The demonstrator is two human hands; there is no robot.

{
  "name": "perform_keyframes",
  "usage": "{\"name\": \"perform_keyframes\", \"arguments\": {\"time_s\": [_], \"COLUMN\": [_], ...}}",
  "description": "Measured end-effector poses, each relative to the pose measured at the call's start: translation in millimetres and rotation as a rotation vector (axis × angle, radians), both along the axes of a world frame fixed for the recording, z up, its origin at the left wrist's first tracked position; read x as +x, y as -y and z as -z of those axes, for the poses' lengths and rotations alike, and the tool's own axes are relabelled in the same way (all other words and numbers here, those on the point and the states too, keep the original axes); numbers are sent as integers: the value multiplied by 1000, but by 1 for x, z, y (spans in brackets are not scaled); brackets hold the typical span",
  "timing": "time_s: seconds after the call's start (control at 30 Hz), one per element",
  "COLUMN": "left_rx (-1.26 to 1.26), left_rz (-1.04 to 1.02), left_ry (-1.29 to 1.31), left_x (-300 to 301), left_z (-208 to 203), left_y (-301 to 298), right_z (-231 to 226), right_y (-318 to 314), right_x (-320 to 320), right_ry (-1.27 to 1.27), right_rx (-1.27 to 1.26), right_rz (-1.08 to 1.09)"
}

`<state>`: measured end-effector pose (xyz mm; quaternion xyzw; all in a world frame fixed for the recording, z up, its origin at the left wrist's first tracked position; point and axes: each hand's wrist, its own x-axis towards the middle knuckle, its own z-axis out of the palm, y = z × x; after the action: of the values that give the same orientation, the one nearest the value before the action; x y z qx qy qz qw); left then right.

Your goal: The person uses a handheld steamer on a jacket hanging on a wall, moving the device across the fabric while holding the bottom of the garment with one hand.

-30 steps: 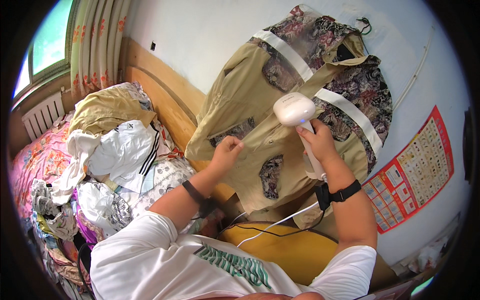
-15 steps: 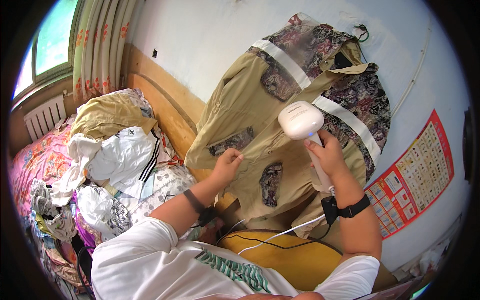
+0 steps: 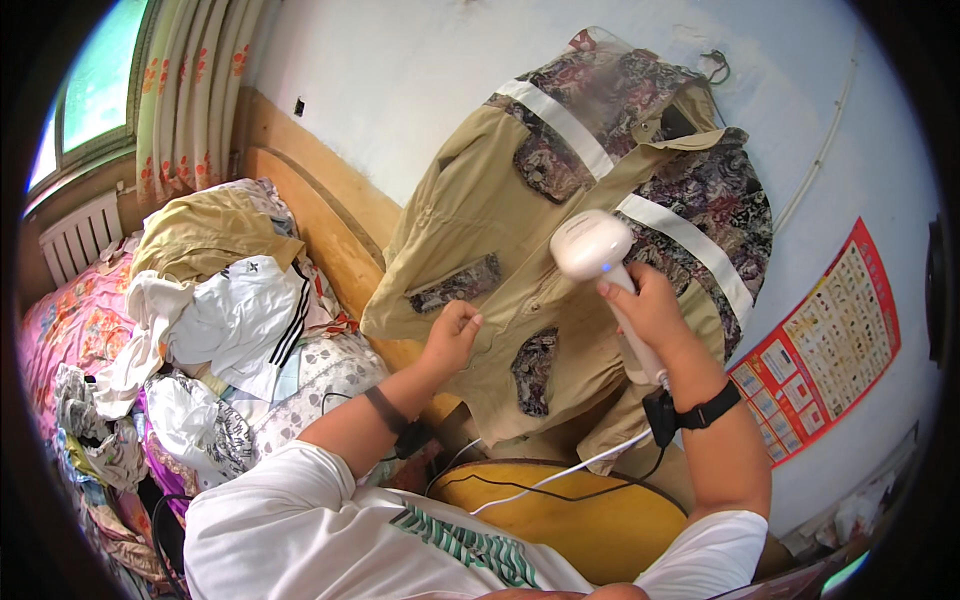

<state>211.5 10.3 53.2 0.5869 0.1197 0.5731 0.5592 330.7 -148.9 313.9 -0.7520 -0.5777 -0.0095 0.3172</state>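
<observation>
A tan jacket (image 3: pixel 440 235) with dark patterned panels and white bands hangs against the wall in front of me. My right hand (image 3: pixel 645 310) is wrapped round the handle of a white handheld garment steamer (image 3: pixel 592 245), with a blue light glowing on it. The steamer's head is in front of the middle of the jacket; whether it touches the cloth I cannot tell. Over the jacket's lower left part, my left hand (image 3: pixel 452 335) is closed, its fingers curled together. Anything in those fingers is hidden.
Heaped clothes (image 3: pixel 225 310) cover the bed at the left, beside a wooden headboard (image 3: pixel 315 205). A yellow round-edged surface (image 3: pixel 560 495) lies below the jacket, crossed by a white cord (image 3: pixel 560 472) and a black cable. A red-bordered poster (image 3: pixel 825 345) hangs at the right.
The steamer's head has tilted, showing less of its top face. My left hand stays closed at nearly the same spot by the jacket. The whole view has shifted slightly.
</observation>
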Motion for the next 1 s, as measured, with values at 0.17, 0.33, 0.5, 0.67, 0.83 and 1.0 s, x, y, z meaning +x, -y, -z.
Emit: {"name": "perform_keyframes", "arguments": {"time_s": [0.17, 0.33, 0.5, 0.67, 0.83, 1.0], "left_rx": [9, -244, -257, -229, -78, -92], "left_rz": [3, 327, 442, 443, 439, 498], "left_ry": [3, 202, 184, -150, -55, 19], "left_x": [-2, -5, -3, 4, 11, 30], "left_z": [-4, -30, -50, -60, -65, -83], "left_y": [1, 4, -2, -5, -16, -15], "right_z": [-11, 6, 10, -1, -4, -2], "right_y": [-4, -2, -2, 1, 3, 7], "right_x": [4, -9, 3, 11, 11, 13], "right_ry": [21, 59, 53, 20, 2, 19], "right_rx": [96, -19, 20, 101, 116, 84], "right_rz": [41, 18, 8, 26, 35, 32]}}
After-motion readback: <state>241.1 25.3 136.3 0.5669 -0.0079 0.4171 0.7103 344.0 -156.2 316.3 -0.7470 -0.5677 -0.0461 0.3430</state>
